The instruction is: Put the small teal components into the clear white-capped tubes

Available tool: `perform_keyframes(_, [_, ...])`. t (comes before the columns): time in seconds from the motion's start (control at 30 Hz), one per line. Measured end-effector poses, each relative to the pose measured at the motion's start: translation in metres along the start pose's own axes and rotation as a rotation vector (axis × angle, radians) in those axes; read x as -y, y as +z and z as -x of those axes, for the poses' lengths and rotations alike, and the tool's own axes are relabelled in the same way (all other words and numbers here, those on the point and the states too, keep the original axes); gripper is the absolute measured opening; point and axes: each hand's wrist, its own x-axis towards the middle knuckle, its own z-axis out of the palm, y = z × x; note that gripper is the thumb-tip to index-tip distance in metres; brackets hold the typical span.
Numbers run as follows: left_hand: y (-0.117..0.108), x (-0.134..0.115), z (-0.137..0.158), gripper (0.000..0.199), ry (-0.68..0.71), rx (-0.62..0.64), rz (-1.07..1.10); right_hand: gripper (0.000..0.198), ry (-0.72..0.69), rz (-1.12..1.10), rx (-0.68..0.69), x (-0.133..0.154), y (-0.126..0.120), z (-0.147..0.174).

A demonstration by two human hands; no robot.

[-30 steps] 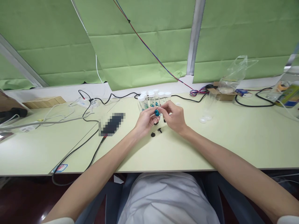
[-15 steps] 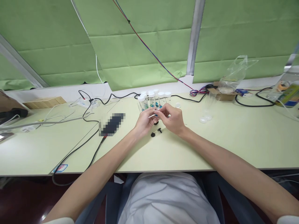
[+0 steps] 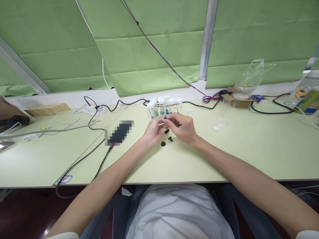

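My left hand [image 3: 154, 130] and my right hand [image 3: 184, 127] meet fingertip to fingertip just above the table, both closed in a pinch. Between the fingertips shows a small blue piece [image 3: 165, 118]. A thin white piece [image 3: 161, 124] juts out from the left fingers; its full shape is hidden. More blue peeks out below the right fingers, too small to make out. Behind the hands stand several clear tubes with white caps [image 3: 151, 105], blue and green bits inside. Close below lie a black screw-like part [image 3: 170, 139] and a round black part [image 3: 163, 143]; another black part [image 3: 166, 131] is partly covered.
A loose white cap [image 3: 189, 112] lies behind my right hand. Clear tubes [image 3: 221, 114] stand farther right, before a cardboard box [image 3: 240, 102] with a plastic bag [image 3: 249, 83]. To the left are a blurred dark device [image 3: 121, 132] on a cable, a power strip [image 3: 93, 110] and wires.
My right fingers have shifted slightly left and down over the left fingertips. The blue piece now shows higher between them. The tubes and black parts stay where they were.
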Motion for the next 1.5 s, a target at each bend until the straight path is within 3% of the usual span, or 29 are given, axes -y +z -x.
perform_keyframes(0.63, [-0.003,0.0,-0.002,0.021,-0.001,0.122,0.002,0.02,-0.081,-0.089,0.069,-0.002,0.0,-0.001])
perform_keyframes(0.87, [-0.006,0.002,-0.002,0.019,0.033,0.169,-0.07,0.019,-0.022,-0.074,0.081,-0.002,0.0,-0.001])
perform_keyframes(1.3, [-0.001,0.0,0.001,0.008,0.071,0.067,-0.094,0.029,-0.029,0.075,-0.163,-0.009,-0.006,-0.006])
perform_keyframes(1.5, [-0.001,0.001,0.001,0.012,0.067,0.065,-0.084,0.036,0.029,0.193,-0.131,-0.014,-0.006,-0.005])
